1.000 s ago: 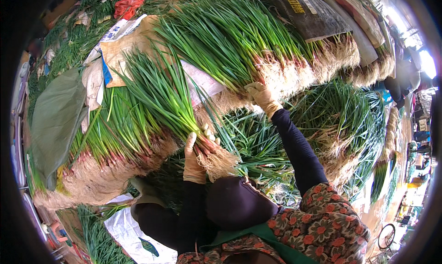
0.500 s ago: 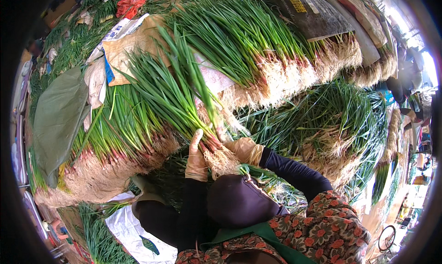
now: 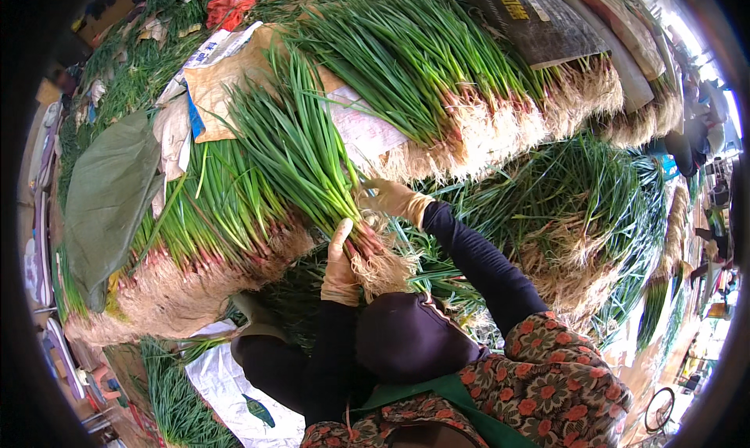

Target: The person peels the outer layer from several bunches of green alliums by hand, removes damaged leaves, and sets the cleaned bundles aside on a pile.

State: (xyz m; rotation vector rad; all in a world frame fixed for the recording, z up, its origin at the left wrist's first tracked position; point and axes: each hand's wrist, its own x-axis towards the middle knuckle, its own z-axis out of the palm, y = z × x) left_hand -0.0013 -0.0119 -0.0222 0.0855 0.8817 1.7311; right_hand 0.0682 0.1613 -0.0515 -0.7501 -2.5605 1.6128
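My left hand (image 3: 340, 272), in a pale glove, is closed round a bunch of long green onion-like plants (image 3: 308, 159) with reddish stem bases and pale, stringy roots hanging at its lower end. My right hand (image 3: 394, 202), also gloved, is at the right side of the bunch, just above the roots, with its fingers apart and their tips near the stems. Rows of similar plants (image 3: 406, 65) lie behind and to the left, roots toward me.
A green sheet (image 3: 109, 206), brown sacking (image 3: 219, 96) and a dark sack (image 3: 531, 22) cover parts of the rows. Loose plants (image 3: 570, 214) are heaped at right. A white sack (image 3: 234, 385) lies lower left. Co-workers' dark-clothed bodies (image 3: 687, 151) show at the right edge.
My right hand moved from the back row down to the bunch's root end, then slightly upward along its right side. My left hand stayed on the bunch, which now stands a little more upright.
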